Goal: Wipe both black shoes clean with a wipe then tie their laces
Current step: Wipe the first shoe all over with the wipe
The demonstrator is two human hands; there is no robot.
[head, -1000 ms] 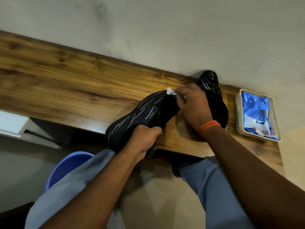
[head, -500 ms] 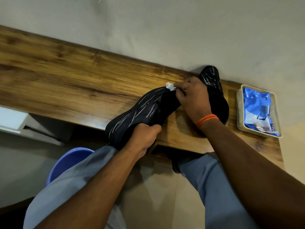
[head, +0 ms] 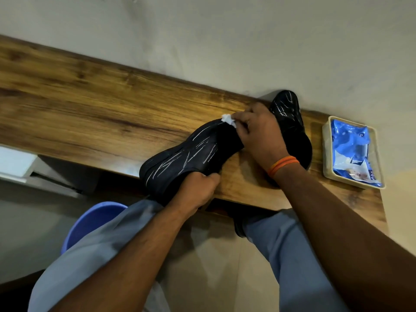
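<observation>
Head view: left hand (head: 198,190) grips the near end of a black shoe (head: 186,158) lying over the wooden shelf (head: 90,113) front edge. Right hand (head: 258,134) pinches a white wipe (head: 228,119) against that shoe's far end. Second black shoe (head: 290,122) stands behind it on the shelf, beside a tray (head: 325,154) holding a blue packet (head: 351,152).

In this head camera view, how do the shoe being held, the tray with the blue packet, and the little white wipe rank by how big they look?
1. Black shoe with pale streaks, largest.
2. Cream tray holding the blue wipes packet; it lies farther off, so the gap is unsure.
3. Crumpled white wipe, smallest, partly hidden in the right hand.
</observation>
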